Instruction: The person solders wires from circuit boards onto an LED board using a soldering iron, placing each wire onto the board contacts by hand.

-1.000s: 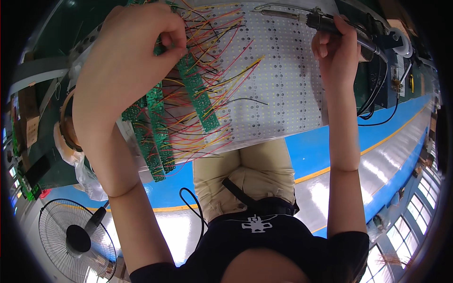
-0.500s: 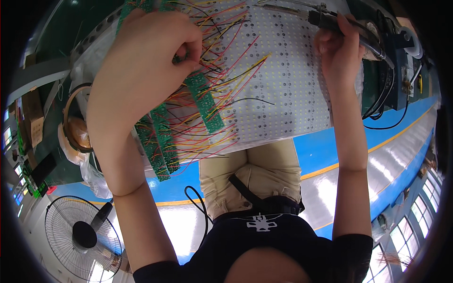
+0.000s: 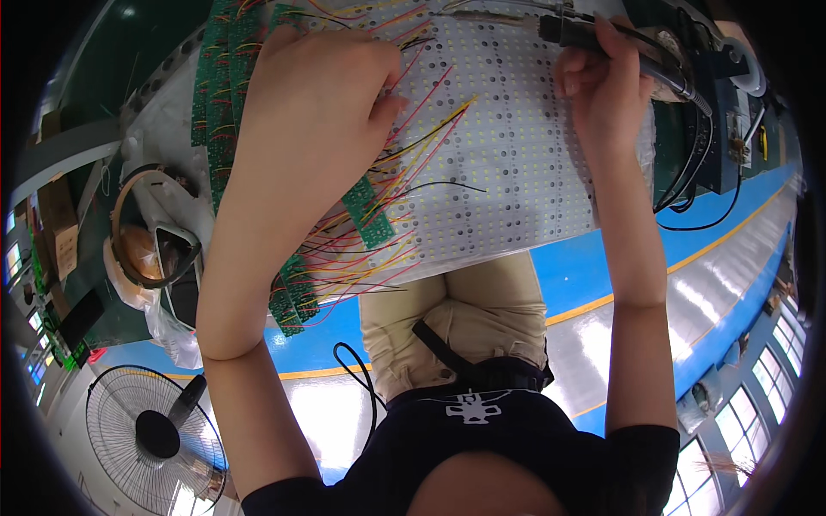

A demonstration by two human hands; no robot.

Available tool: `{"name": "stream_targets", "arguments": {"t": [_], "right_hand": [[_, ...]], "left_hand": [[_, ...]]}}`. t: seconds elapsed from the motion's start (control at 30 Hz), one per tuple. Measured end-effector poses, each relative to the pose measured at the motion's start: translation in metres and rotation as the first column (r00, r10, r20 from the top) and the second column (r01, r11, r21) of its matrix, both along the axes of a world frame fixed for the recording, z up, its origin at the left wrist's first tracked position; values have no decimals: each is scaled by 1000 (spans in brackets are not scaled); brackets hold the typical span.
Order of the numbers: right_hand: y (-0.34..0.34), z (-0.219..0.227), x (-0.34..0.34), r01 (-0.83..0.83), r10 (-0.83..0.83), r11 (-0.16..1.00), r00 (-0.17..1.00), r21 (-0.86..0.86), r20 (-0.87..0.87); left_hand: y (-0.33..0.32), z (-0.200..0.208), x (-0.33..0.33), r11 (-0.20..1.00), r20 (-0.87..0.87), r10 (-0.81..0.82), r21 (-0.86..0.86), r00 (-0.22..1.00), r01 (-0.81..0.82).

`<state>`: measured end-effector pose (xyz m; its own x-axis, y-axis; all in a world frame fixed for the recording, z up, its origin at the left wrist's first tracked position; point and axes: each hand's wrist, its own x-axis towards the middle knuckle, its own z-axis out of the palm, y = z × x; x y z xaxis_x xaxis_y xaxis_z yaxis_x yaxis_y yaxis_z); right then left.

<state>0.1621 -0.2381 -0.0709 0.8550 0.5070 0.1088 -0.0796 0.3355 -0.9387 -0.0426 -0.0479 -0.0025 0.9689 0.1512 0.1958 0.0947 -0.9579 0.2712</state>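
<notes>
My left hand (image 3: 323, 112) is curled, back up, over narrow green circuit boards (image 3: 372, 225) with red, yellow and black wires (image 3: 430, 133). Its thumb bends in toward the fingers. What they grip underneath is hidden. In my right hand (image 3: 609, 99) is a soldering iron (image 3: 572, 33) by its black handle, its thin metal end pointing left. Both hands are above a pale panel (image 3: 525, 155) dotted with rows of small yellowish squares and dark round spots. More green boards (image 3: 225, 95) lie side by side left of my left hand.
At the right edge stands a dark blue soldering station (image 3: 721, 129) with black cables. A round hoop (image 3: 129, 215), a phone-like dark object (image 3: 181, 267) and clear plastic lie at the left. Below the table is a fan (image 3: 157, 433).
My left hand has shifted right, uncovering more boards at its left. My right hand and the soldering iron have moved slightly left and up. The whole view has shifted a little.
</notes>
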Motion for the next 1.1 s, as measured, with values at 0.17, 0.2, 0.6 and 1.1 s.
{"name": "stream_targets", "arguments": {"t": [0.17,0.2,0.6,1.1], "right_hand": [[11,13,-19,72,-80,994,991,-80,-105],[11,13,-20,84,-94,992,989,-89,-110],[12,12,-20,87,-94,993,992,-77,-87],[14,19,-20,66,-78,991,991,-113,-106]], "left_hand": [[-3,-5,4,999,24,36,31,999,-37],[-3,-7,5,999,24,36,29,999,-36],[0,-7,13,998,37,8,-67,999,-5],[1,-8,16,993,42,5,-119,999,0]]}}
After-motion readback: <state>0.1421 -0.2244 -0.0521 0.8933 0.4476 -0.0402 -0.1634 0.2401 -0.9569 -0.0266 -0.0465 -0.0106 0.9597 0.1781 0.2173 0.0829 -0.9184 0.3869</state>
